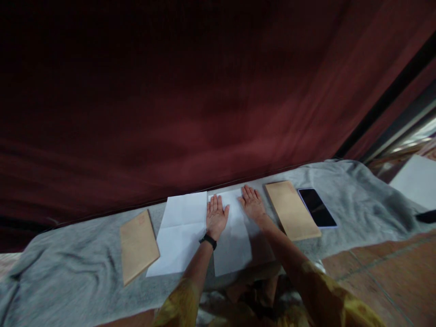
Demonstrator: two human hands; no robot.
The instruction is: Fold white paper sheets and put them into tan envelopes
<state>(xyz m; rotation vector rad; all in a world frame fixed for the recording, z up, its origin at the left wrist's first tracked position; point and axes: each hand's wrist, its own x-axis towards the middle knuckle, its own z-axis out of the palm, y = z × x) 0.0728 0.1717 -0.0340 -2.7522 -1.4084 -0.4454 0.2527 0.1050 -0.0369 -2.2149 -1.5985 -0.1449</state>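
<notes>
A white sheet of paper [233, 245] lies in front of me on a grey cloth. My left hand [217, 216] rests flat near its upper left edge, fingers stretched out, with a black band on the wrist. At the sheet's upper right, my right hand [252, 203] lies flat too, fingers pointing away from me. Just left of it is a second white sheet [182, 234] with a crease across its middle. Brown envelopes flank the sheets: the left envelope [139, 245] overlaps the creased sheet's side, and the right envelope [292, 211] lies beyond my right hand.
A dark-screened phone [317, 208] is beside the right envelope. The grey cloth [75, 259] covers a long, narrow surface against a dark red wall-like backing [204, 113]. Brown floor tiles [391, 272] show at lower right, and a white flat thing [417, 181] at the far right.
</notes>
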